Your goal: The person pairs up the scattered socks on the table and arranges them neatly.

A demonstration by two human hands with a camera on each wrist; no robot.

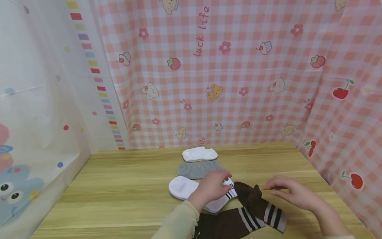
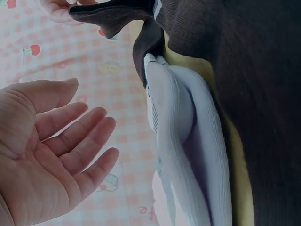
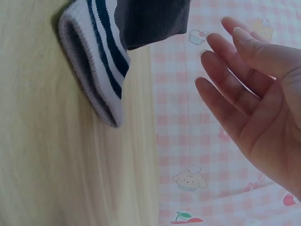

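Observation:
Above a pair of white socks (image 1: pixel 180 188) with black-striped cuffs hangs my left hand (image 1: pixel 212 187), its fingers loosely bent and nothing between them. In the left wrist view that hand (image 2: pixel 51 146) stands apart from the white socks (image 2: pixel 174 122). To the right, my right hand (image 1: pixel 293 192) is held beside a crumpled dark brown sock (image 1: pixel 253 199) with a striped cuff. The right wrist view shows its relaxed fingers (image 3: pixel 230 101) apart from the cuff (image 3: pixel 94 70). Another brown sock (image 1: pixel 221 224) lies nearer me, partly hidden by my left sleeve.
A grey sock (image 1: pixel 194 170) and a white low-cut sock (image 1: pixel 199 155) lie farther back in a row on the wooden table (image 1: pixel 125 189). A pink checked cloth (image 1: pixel 191 83) hangs behind the table, and a white patterned cloth (image 1: pixel 44 99) hangs at left.

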